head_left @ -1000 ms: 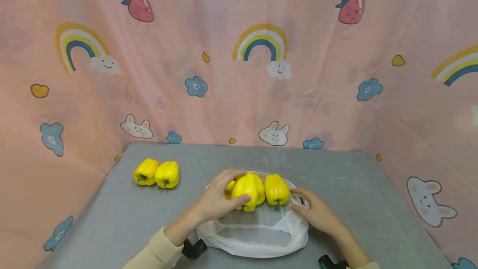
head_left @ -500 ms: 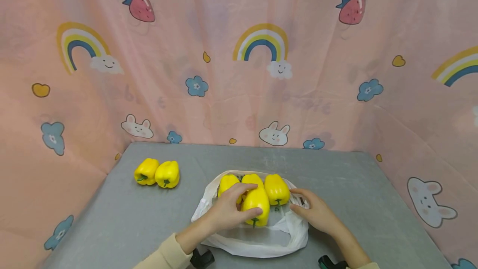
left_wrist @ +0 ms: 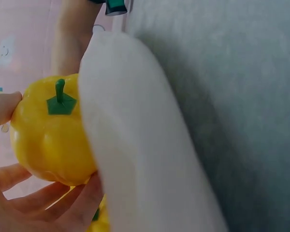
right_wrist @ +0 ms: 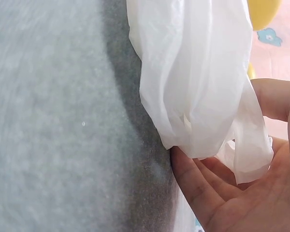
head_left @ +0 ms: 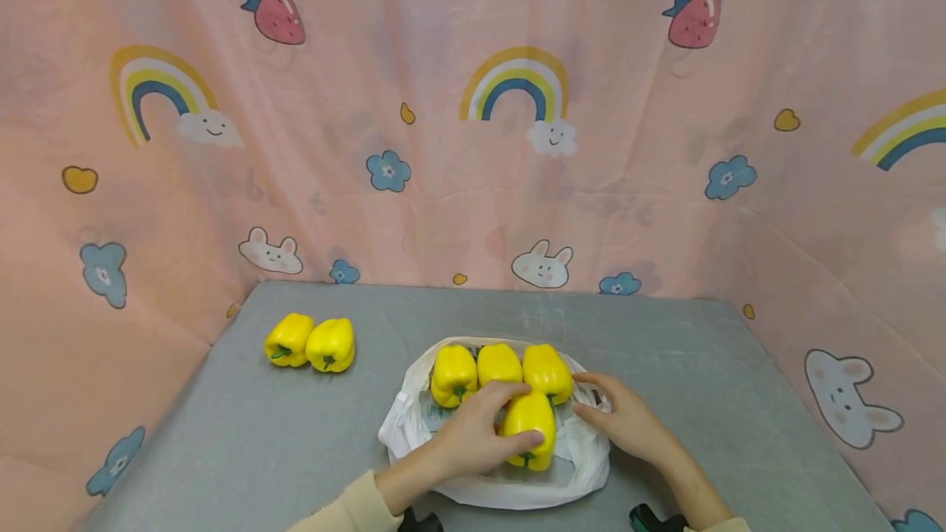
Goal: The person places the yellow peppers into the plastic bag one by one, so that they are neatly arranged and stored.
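A yellow bell pepper (head_left: 535,427) with a green stem is gripped by my left hand (head_left: 476,433), over the near right part of an open white plastic bag (head_left: 510,493). In the left wrist view, thumb and fingers spread round the sides of the pepper (left_wrist: 53,135), beside the bag's wall (left_wrist: 135,125). Three more yellow peppers sit in a row at the bag's far side: left (head_left: 454,368), middle (head_left: 499,363) and right (head_left: 547,369). My right hand (head_left: 628,424) holds the bag's right edge, with a loose plastic strip (right_wrist: 251,140) between thumb and fingers.
Two yellow peppers, one (head_left: 288,340) touching the other (head_left: 331,345), lie at the back left of the grey table (head_left: 296,433). A pink patterned curtain (head_left: 443,212) hangs behind and along both sides. Black devices (head_left: 654,520) show by the wrists.
My left hand has carried its pepper right and toward me, from the far left peppers to the bag's near right part. The right hand has stayed at the bag's edge.
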`<action>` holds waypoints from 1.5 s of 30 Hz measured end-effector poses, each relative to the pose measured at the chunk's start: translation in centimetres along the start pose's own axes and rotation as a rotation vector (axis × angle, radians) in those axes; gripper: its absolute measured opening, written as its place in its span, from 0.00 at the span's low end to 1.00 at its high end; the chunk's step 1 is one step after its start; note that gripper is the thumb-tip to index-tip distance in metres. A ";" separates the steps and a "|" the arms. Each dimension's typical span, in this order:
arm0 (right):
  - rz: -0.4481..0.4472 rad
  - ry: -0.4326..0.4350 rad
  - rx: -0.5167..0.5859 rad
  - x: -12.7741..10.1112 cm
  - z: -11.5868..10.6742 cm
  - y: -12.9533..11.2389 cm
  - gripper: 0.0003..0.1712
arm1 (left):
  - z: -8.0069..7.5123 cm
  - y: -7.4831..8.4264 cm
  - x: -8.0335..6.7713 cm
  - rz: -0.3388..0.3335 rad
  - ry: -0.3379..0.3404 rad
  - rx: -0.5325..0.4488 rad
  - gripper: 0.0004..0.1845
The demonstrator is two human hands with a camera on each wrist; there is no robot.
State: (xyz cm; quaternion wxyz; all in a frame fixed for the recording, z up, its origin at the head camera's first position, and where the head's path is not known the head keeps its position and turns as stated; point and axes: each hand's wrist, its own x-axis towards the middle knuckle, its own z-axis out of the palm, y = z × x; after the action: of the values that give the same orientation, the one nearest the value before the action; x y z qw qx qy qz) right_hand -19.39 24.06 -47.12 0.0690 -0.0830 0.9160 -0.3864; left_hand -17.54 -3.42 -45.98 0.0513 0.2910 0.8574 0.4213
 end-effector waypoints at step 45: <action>0.005 -0.009 0.013 0.0 0.1 0.1 0.35 | 1.9 1.1 0.3 -0.135 -0.091 -0.015 0.38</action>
State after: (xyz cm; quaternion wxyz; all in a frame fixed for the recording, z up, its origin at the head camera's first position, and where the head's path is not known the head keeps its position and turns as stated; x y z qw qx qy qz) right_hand -19.40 24.07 -47.23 0.0747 -0.0821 0.9134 -0.3916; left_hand -16.68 -1.38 -46.31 0.1208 0.2511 0.8687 0.4096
